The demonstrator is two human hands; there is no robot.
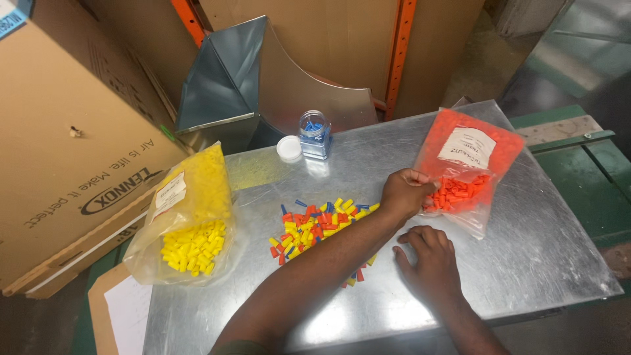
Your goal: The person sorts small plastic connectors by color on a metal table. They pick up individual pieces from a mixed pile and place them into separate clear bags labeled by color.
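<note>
At the mouth of the orange bag [468, 161] on the desk [539, 250], the left hand [405, 190] pinches caps while the right hand [427, 260] rests flat and empty; a careless tug could spill them into the mixed pile [319, 227].

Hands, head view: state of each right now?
Left hand: closed, at the mouth of the orange connector bag; what it grips cannot be told.
Right hand: open, flat on the metal table, holding nothing.
</note>
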